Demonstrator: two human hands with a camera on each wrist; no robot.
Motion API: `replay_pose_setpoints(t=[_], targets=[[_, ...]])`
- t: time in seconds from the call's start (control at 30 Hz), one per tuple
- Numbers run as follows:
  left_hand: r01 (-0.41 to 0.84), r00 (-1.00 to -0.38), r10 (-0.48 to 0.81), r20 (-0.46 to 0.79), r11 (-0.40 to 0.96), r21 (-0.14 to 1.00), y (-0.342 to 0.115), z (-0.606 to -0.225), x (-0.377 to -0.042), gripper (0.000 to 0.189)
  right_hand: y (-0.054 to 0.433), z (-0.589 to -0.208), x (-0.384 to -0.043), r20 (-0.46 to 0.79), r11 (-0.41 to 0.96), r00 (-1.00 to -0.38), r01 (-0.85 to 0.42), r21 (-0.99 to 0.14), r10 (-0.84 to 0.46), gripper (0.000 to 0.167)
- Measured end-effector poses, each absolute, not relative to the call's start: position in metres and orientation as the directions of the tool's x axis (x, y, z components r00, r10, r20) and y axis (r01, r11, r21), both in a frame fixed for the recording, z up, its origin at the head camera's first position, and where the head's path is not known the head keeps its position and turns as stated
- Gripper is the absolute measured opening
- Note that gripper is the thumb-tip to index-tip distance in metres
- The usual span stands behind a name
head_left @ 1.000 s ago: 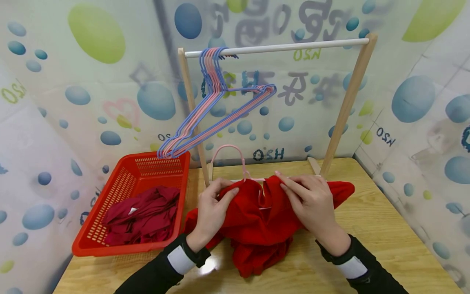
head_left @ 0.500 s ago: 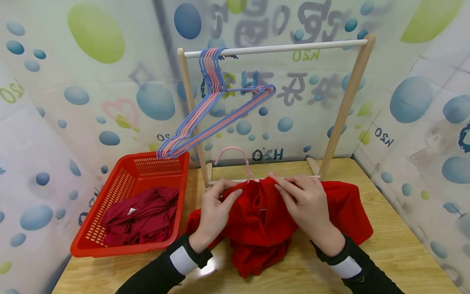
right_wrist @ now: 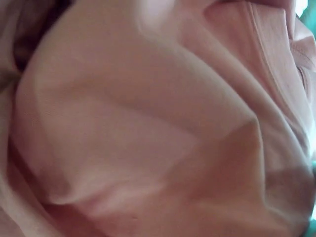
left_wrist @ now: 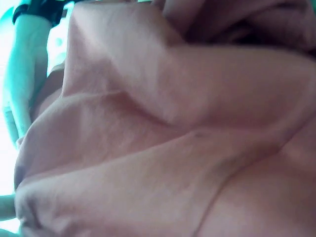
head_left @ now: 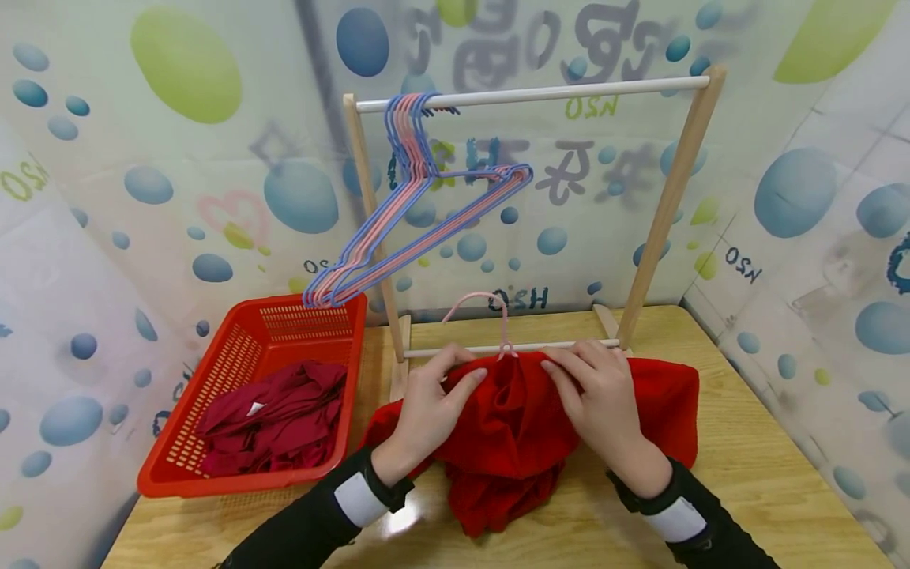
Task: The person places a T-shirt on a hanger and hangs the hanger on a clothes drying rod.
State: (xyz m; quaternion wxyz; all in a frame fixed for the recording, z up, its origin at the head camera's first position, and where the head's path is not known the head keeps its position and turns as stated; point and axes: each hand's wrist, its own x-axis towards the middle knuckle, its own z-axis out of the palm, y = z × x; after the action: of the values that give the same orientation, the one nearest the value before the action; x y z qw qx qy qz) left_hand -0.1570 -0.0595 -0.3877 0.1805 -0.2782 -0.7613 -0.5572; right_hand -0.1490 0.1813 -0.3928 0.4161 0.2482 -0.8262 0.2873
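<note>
A red shirt point(head_left: 508, 446) hangs in folds between my hands, its lower part bunched on the table. From its neck opening rises the hook of a pink hanger point(head_left: 505, 325); the hanger's arms are hidden inside the cloth. My left hand point(head_left: 430, 411) pinches the shirt's shoulder left of the hook, thumb toward me. On the other side my right hand point(head_left: 603, 399) pinches the opposite shoulder close to the neck. Cloth of the shirt point(left_wrist: 148, 123) fills most of the left wrist view. In the right wrist view, folds of the shirt point(right_wrist: 128, 118) cover nearly everything.
At the left stands a red basket point(head_left: 159, 466) holding crumpled maroon clothing point(head_left: 277, 419). Behind my hands is a wooden rack with a white top rail point(head_left: 569, 92). Several blue and pink hangers point(head_left: 412, 205) hang at its left end. The wooden table point(head_left: 753, 458) extends to the right.
The pink hook has shifted right and stands more upright. My left hand has moved slightly right; the right hand moved left, then back right. The shirt's right sleeve has spread out and dropped lower.
</note>
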Motion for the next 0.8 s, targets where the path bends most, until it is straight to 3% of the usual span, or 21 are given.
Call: replay_pose_setpoints(t=[0.17,0.27,0.33,0.4,0.5,0.8], targets=[[0.718,-0.694,0.366,0.62,0.406,0.565,-0.055,-0.377,-0.16,0.011,0.189,-0.4,-0.148,0.829,0.66,-0.552,-0.654,-0.368,-0.085,0.011],[0.712,-0.694,0.42,0.586,0.526,0.465,-0.054,-0.372,-0.158,0.012,0.192,-0.403,-0.147,0.834,0.636,-0.548,-0.664,-0.393,-0.057,0.036],[0.684,-0.714,0.426,0.555,0.593,0.425,-0.054,-0.371,-0.156,0.027,0.193,-0.404,-0.146,0.836,0.629,-0.546,-0.667,-0.398,-0.05,0.056],[0.661,-0.731,0.417,0.54,0.631,0.406,-0.055,-0.37,-0.154,0.046,0.193,-0.406,-0.146,0.834,0.623,-0.549,-0.669,-0.405,-0.047,0.062],[0.648,-0.74,0.411,0.533,0.65,0.398,-0.058,-0.37,-0.154,0.059,0.193,-0.408,-0.145,0.831,0.624,-0.554,-0.666,-0.408,-0.047,0.063],[0.623,-0.758,0.35,0.55,0.639,0.452,-0.099,-0.362,-0.138,0.061,0.198,-0.415,-0.148,0.829,0.636,-0.559,-0.648,-0.418,-0.025,0.061]])
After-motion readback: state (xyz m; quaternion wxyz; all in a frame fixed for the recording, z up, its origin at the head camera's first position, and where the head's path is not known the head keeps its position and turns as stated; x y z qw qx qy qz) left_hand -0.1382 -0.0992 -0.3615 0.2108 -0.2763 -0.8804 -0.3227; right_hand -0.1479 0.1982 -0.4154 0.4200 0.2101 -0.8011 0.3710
